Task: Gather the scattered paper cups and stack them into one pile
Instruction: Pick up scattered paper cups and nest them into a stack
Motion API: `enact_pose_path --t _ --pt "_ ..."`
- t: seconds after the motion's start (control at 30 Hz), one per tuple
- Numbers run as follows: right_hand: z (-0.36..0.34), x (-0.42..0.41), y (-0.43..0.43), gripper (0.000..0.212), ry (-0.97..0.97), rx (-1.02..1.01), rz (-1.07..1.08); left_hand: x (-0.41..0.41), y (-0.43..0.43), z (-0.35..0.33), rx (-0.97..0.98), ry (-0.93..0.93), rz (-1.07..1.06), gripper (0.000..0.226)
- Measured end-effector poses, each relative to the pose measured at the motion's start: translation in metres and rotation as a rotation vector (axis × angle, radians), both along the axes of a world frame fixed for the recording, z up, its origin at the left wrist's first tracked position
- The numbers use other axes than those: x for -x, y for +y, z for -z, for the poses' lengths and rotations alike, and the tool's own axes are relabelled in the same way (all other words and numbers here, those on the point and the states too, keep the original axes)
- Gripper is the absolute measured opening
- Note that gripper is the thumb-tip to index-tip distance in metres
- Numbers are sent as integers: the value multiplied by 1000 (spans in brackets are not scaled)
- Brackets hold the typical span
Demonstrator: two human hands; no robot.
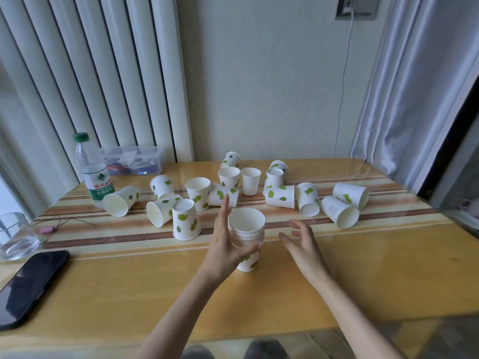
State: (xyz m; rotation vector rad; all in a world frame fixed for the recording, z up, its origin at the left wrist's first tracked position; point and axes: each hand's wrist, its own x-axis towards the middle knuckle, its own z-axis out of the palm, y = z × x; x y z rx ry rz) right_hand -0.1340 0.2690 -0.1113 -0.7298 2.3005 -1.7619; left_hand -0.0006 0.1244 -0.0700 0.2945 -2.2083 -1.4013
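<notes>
A short stack of white paper cups with green leaf prints [246,229] stands upright near the middle of the wooden table [129,294]. My left hand [228,244] cups its left side, thumb across the front and fingers raised. My right hand [302,242] hovers just right of the stack with fingers spread, holding nothing. Behind them lie several scattered cups: an upside-down cup [186,219], a tipped cup [160,210], an upright cup [198,193], a lying cup [280,196] and a far-right tipped cup [340,211].
A water bottle with a green cap [92,172] and a clear plastic box [134,159] stand at the back left. A glass bowl [16,235] and a black phone [28,283] lie at the left edge. A curtain [414,86] hangs on the right.
</notes>
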Motion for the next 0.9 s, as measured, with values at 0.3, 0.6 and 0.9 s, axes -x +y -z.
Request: enact_pose_path --t 0.3,0.6,0.9 --pt "-21 76 -49 44 273 -303 314 8 -11 8 124 8 -54 57" --pt "-16 110 -89 35 112 -381 505 4 -12 16 206 27 -27 66" --pt "-78 59 -62 20 498 181 194 -19 -52 9 25 178 -431 80"
